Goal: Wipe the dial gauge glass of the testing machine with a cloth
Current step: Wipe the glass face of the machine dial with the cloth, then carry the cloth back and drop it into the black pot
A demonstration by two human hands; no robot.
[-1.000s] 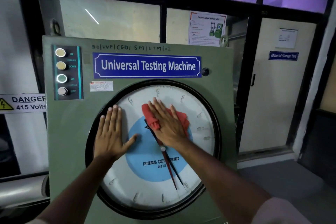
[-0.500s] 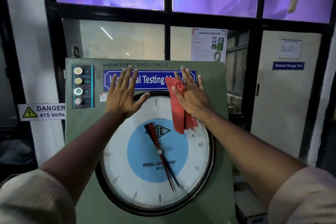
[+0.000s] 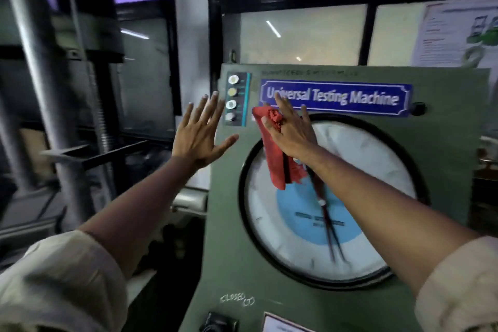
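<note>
The round dial gauge glass (image 3: 358,170), black-rimmed with a white face and blue centre, fills the front of the green testing machine (image 3: 234,250). My right hand (image 3: 289,132) holds a red cloth (image 3: 275,159) at the dial's upper left rim, fingers reaching the blue nameplate (image 3: 350,97). The cloth hangs down over the glass. My left hand (image 3: 200,132) is open with fingers spread, at the machine's left edge beside the button panel (image 3: 234,98), holding nothing.
To the left stands a loading frame with steel columns (image 3: 51,89) and a threaded screw (image 3: 103,127). Windows and a paper notice (image 3: 455,32) sit behind the machine. A black knob (image 3: 417,108) is right of the nameplate.
The view has swung left, so the machine now sits to the right. Both hands shifted left: the left one off the nameplate to the cabinet's left edge, the right with the cloth to the dial's upper left.
</note>
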